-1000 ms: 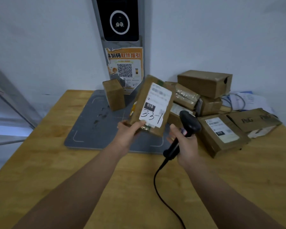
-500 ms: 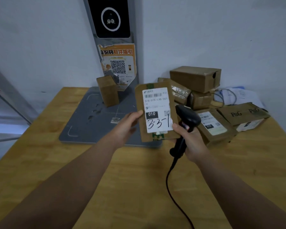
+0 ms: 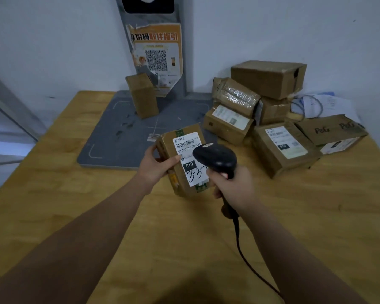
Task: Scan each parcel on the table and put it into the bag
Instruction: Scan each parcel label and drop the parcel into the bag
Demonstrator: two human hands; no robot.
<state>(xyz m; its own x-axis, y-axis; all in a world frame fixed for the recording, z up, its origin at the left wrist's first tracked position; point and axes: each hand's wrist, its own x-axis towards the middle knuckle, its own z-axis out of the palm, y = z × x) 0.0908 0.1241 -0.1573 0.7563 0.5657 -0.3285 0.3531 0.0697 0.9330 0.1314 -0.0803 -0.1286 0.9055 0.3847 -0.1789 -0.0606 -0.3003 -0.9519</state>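
- The left hand (image 3: 156,164) grips the held parcel (image 3: 185,170) by its left edge. The thumb lies across the front face at the label's left margin, and the fingers curl round behind.
- The held parcel is a brown cardboard box, raised above the near edge of the grey pad (image 3: 114,137) and tilted, with its white label facing the camera. The label carries a barcode, a black "010" block and handwritten "3-3".
- The right hand (image 3: 233,185) is wrapped round the handle of the black scanner (image 3: 215,157), with the fingers curled tight on it.
- The scanner head sits just in front of the label and covers its right part. Whether it touches the label cannot be told.
- The scanner cable (image 3: 241,253) runs from the handle base toward the near edge of the wooden table (image 3: 316,216).
- A small box (image 3: 143,95) stands upright on the far part of the grey pad, in front of an orange QR poster (image 3: 156,58).
- Parcels are piled at far right:
  - a large box (image 3: 268,77) on top;
  - a taped parcel (image 3: 235,93) leaning below it;
  - a labelled parcel (image 3: 228,121) nearer;
  - a second labelled parcel (image 3: 281,148) to its right;
  - a box printed "P&G" (image 3: 331,132) furthest right.
- Papers (image 3: 325,104) lie behind the pile.
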